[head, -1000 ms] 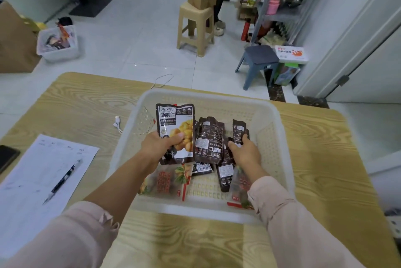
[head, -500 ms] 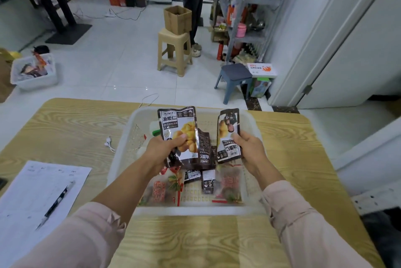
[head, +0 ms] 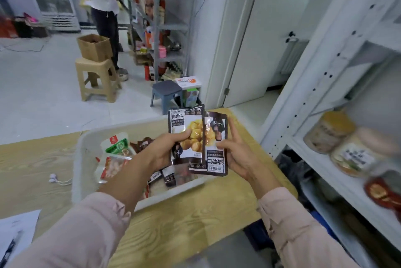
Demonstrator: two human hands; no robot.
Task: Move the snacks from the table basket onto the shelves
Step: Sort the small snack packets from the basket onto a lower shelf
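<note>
The step in hand is the carry: two snacks are out of the basket and up in the air, not yet on the shelves. The left hand grasps a chestnut packet by its lower half, thumb across the front, print the right way up. The right hand grasps a second chestnut packet along its right edge, fingers curled round it, print upside down. The two packets overlap slightly and hang above the basket's right end, over the desk. The white shelves stand just to the right of the desk, and the nearest board carries round tubs with a bare strip in front of them.

The next move, as I judge it, calls for swinging both hands to the right and setting the packets on that bare strip without knocking the tubs. The second packet probably wants turning upright first. A green packet and several dark packets lie in the basket, so plenty of the task is left.
</note>
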